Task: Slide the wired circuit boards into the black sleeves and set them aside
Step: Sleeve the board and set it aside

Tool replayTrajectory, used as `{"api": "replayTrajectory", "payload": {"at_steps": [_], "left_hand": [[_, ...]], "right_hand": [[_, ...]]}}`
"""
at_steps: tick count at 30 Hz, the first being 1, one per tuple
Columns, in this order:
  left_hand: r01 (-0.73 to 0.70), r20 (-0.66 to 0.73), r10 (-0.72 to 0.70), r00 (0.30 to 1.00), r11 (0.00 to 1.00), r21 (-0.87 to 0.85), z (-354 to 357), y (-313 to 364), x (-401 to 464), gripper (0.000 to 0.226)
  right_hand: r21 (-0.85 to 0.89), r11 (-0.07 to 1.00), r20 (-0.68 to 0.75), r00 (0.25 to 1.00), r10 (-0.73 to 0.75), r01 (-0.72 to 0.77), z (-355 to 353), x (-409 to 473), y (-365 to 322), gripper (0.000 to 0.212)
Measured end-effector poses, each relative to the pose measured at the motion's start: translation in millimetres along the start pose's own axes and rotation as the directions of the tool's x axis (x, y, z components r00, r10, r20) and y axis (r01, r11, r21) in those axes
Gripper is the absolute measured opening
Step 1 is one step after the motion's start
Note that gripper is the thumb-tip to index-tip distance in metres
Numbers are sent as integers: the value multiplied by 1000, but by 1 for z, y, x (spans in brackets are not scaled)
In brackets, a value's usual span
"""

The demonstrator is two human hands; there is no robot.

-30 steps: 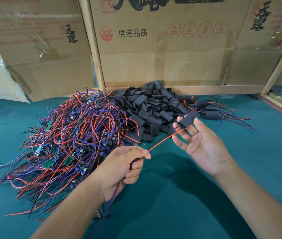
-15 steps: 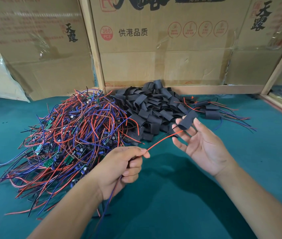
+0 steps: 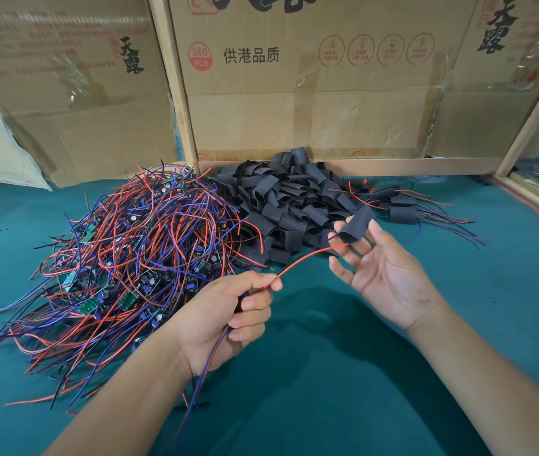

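My left hand [image 3: 228,315] grips a wired circuit board in its fist; the board itself is hidden, blue and dark wires hang below the wrist, and a red wire [image 3: 307,256] arcs up to the right. My right hand [image 3: 383,269], palm up, pinches a black sleeve [image 3: 357,225] between thumb and fingertips. The red wire's tip reaches the fingers just under the sleeve. A big tangle of wired boards [image 3: 123,258] lies at the left, and a heap of black sleeves [image 3: 288,205] sits in the middle back. Several sleeved boards [image 3: 399,209] lie at the right.
The work surface is a green cloth-covered table [image 3: 344,373]. Cardboard boxes [image 3: 311,93] and wooden posts [image 3: 176,80] wall off the back. A wooden frame [image 3: 538,100] with another green surface stands at the far right.
Both hands hold nearly the same pose. The red wire's tip has crept slightly closer to the sleeve in my right fingers.
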State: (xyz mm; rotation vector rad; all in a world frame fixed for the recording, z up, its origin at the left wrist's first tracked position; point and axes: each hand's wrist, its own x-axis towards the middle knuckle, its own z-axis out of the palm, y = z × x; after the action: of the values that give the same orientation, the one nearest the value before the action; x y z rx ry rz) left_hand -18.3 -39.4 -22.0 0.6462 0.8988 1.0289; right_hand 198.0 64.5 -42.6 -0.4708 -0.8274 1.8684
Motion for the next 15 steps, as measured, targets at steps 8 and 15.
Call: {"api": "replayTrajectory", "payload": {"at_steps": [8,15], "left_hand": [[-1,-2,1,1000,999,32,-1,0,2,14],[-17,-57,23,998,995,93,0,-2,2,19]], "right_hand": [[12,1000,-12,1000,9,-8,0,0,0,22],[3,1000,-8,1000,10,-10,2,-1,0,23]]}}
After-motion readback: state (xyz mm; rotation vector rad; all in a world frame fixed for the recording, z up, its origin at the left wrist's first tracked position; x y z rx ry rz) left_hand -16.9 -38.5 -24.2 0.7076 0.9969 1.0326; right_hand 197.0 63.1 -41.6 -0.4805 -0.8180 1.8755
